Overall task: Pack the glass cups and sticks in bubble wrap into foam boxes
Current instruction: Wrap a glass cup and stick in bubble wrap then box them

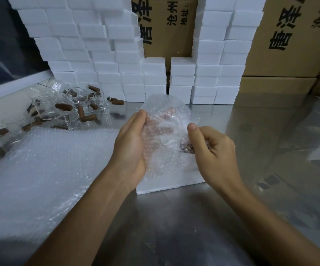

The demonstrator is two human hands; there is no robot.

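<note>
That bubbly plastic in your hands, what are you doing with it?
A person is wrapping something in a bubble wrap sheet. The left hand cups one side and the right hand pinches the other, above a white foam box. More glass cups and brown sticks wait on the left.

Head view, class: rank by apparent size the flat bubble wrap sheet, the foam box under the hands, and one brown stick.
1. flat bubble wrap sheet
2. foam box, partly hidden
3. brown stick
</note>
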